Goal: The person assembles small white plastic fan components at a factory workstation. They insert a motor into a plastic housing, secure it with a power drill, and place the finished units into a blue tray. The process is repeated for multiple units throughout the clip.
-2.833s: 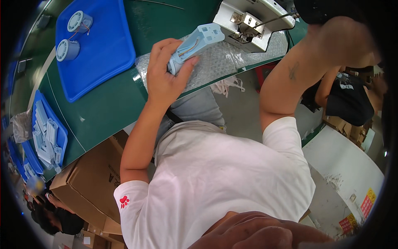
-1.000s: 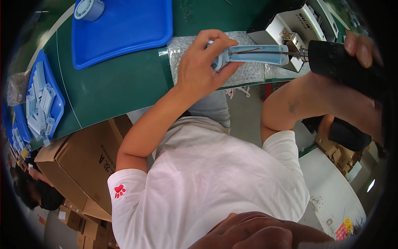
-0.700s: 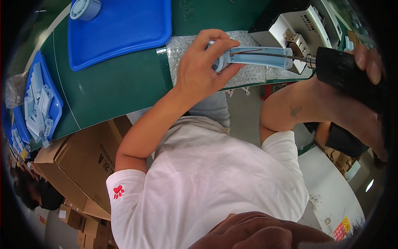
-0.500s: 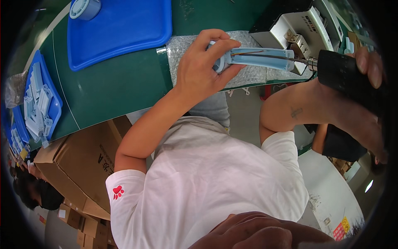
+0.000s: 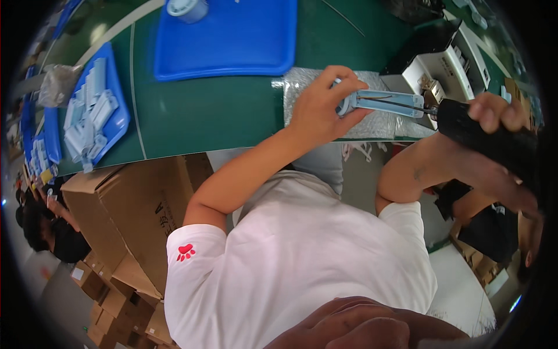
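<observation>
My left hand (image 5: pixel 328 104) is closed around the round end of a light-blue plastic housing (image 5: pixel 398 103). Its long, trough-like handle points right with the open side showing, and a thin wire lies inside. My right hand (image 5: pixel 494 116) grips a black electric screwdriver (image 5: pixel 465 119) at the right. The screwdriver's long thin shaft runs leftward along the inside of the handle toward the round end. Whether its tip touches a screw is hidden near my left fingers. Bubble wrap (image 5: pixel 299 87) lies on the table beneath the housing.
A blue tray (image 5: pixel 226 58) with a light-blue round part (image 5: pixel 187 9) lies at the far side. Another blue tray (image 5: pixel 119 119) at the left holds several light-blue pieces. A black-and-white box-shaped device (image 5: pixel 447 64) stands at the far right. A cardboard box (image 5: pixel 128 209) sits below the table edge.
The whole view has shifted, so the table and trays appear farther right. Both hands keep their hold, and the screwdriver shaft stays inside the housing's handle.
</observation>
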Demonstrator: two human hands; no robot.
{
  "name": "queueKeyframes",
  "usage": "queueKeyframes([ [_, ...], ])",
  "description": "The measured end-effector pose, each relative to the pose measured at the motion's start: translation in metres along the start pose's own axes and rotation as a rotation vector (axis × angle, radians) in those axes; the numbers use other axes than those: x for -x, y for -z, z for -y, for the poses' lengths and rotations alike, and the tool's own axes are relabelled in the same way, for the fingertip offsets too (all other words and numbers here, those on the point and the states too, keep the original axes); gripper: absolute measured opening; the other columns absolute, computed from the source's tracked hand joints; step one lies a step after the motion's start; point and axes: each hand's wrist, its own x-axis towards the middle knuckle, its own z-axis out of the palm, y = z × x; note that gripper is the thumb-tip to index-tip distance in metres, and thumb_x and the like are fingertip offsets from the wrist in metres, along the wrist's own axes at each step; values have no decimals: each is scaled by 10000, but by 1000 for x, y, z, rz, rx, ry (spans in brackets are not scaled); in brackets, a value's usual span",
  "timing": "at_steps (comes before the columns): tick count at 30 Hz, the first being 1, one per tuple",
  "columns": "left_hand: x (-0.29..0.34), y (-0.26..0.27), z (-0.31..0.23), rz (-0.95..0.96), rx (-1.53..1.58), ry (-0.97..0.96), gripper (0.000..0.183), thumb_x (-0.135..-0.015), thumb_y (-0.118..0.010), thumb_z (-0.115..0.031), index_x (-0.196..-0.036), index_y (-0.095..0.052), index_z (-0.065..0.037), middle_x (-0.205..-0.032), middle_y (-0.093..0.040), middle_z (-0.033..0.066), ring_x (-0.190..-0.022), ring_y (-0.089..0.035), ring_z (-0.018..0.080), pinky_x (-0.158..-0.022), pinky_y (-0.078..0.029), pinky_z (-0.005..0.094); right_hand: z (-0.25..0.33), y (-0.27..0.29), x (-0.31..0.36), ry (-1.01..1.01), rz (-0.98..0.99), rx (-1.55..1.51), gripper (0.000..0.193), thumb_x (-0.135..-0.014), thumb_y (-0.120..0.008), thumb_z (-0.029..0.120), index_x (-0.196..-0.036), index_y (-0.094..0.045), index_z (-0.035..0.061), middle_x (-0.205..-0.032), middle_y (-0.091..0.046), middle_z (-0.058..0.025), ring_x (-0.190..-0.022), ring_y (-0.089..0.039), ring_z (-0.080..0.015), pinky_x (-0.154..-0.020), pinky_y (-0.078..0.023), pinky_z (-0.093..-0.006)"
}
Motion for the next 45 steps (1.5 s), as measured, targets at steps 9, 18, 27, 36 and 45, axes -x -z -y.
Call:
queueKeyframes([
  [9,-59,78,-7,203,-143,123,467,-815,-882,-342,-1144,-721,-52,-1069,-698,132,-986,-694,268,-848,-546,360,42,28,-38,-60,176,-926,693,-746,-868,500,-1085,-557,-19,-929,-593,-86,-675,-603,-120,-625,-483,-241],
  [18,-265,120,53,89,323,550,786,-986,-640,-567,-1437,-468,52,-1327,-601,179,-1121,-672,261,-986,-570,389,11,-1,-31,27,244,-450,932,-971,-558,654,-1610,-196,78,-934,-518,-120,-649,-540,-159,-571,-456,-287],
  [27,-377,227,175,-13,-1058,174,690,-894,-714,-500,-1457,-560,-132,-1464,-537,199,-1334,-543,416,-1078,-497,478,-4,0,-44,57,199,-447,1015,-943,-633,613,-1639,-149,54,-915,-511,-128,-603,-517,-165,-574,-456,-289],
  [36,-383,338,252,-131,-1156,473,653,-878,-752,-398,-1475,-516,-275,-1506,-465,160,-1383,-495,410,-1108,-487,494,-17,-6,-41,45,60,-285,1063,-921,-645,659,-1626,-166,23,-919,-509,-137,-628,-509,-179,-590,-452,-311],
  [45,-308,325,135,86,-687,57,591,-791,-847,-390,-1323,-664,-208,-1275,-633,128,-1184,-632,326,-1003,-525,446,-25,5,-33,67,-221,-8,850,-1006,-479,673,-1524,-326,16,-992,-516,-148,-723,-511,-197,-636,-442,-329],
])
